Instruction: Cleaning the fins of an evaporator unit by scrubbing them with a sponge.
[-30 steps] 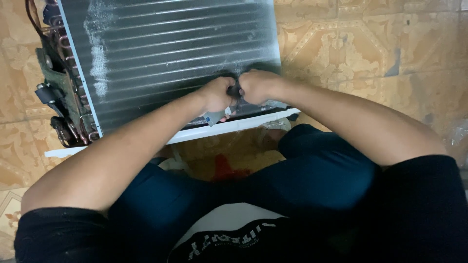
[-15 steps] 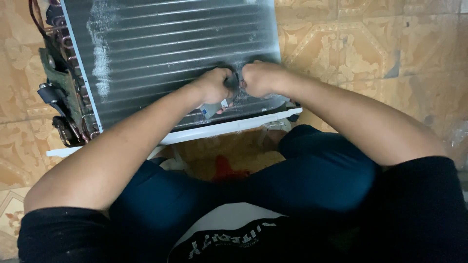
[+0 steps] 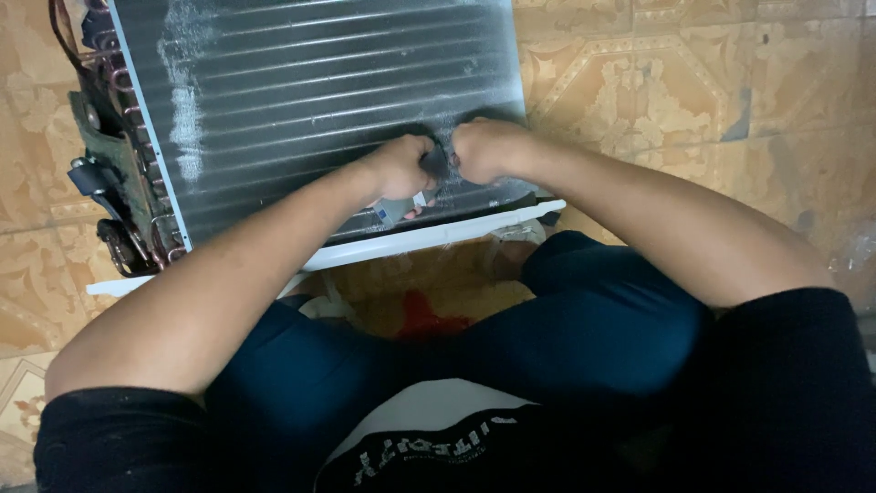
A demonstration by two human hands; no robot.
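Nearest the camera, a seated person's dark blue trousers and black sleeves fill the foreground. Beyond the knees, the left hand [image 3: 401,167] and right hand [image 3: 484,151] meet knuckle to knuckle, fingers curled tight around a small dark object [image 3: 434,164] pressed against the finned grey metal coil panel [image 3: 301,100] lying on the patterned tan tiled floor [image 3: 693,82]. Since a second ago both hands have crept slightly up the fins. Copper tubing [image 3: 114,146] lines the panel's left edge.

The single head-worn camera looks steeply down from close above the seated person's lap (only one view here), facing toward twelve o'clock, where the finned coil panel [image 3: 319,100] fills the frame's upper left over the tiled floor [image 3: 693,91].
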